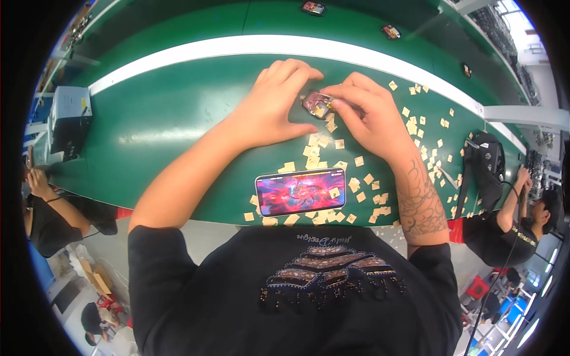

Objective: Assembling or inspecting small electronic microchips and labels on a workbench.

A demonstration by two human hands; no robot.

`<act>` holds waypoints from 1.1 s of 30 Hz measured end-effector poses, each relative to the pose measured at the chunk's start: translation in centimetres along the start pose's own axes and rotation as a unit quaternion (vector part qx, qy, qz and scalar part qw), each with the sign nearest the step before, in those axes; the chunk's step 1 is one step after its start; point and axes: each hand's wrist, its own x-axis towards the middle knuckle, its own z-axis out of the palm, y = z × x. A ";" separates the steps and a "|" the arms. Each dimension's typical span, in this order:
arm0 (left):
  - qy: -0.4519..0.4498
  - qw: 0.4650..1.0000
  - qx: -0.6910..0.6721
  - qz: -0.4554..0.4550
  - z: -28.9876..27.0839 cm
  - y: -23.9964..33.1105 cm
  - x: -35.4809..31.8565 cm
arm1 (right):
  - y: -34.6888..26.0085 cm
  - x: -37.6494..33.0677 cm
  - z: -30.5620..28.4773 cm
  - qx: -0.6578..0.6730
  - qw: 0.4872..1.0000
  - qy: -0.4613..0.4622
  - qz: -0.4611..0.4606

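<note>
Between my two hands sits a small device (pixel 319 104) with a dark rim and a pinkish, partly yellow face. My right hand (pixel 368 107) pinches a small yellow piece (pixel 334 104) at the device's right edge, thumb against forefinger. My left hand (pixel 278 101) rests to the left of the device, thumb stretched out apart from the fingers, holding nothing. Below them a phone (pixel 301 193) lies face up with a red and blue screen. Many small cream squares (pixel 313 155) are scattered around the phone and to the right; one lies on its screen.
Beyond the white rail (pixel 255 45) on the green bench (pixel 148 130), similar small devices (pixel 390 31) are spread out. A black bag (pixel 488 155) stands at the right, a grey and black box (pixel 72 118) at the left. People sit at both sides.
</note>
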 end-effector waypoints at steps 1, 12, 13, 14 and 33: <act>-0.006 1.000 -0.014 0.011 0.0 -0.3 0.1 | -0.4 0.1 -0.3 -0.026 1.000 -0.016 0.005; -0.015 0.996 -0.080 0.025 0.8 -0.1 0.3 | -3.1 1.3 -1.2 -0.275 0.952 -0.132 0.031; -0.017 0.996 -0.086 0.019 0.7 0.0 0.4 | -2.7 1.2 -1.1 -0.240 0.963 -0.120 0.033; -0.020 0.996 -0.090 0.013 0.7 0.1 0.3 | -2.3 1.1 -1.1 -0.203 0.973 -0.106 0.035; -0.045 0.994 -0.100 0.015 0.2 -0.6 -0.4 | 1.9 0.7 0.5 0.091 0.985 -0.057 0.134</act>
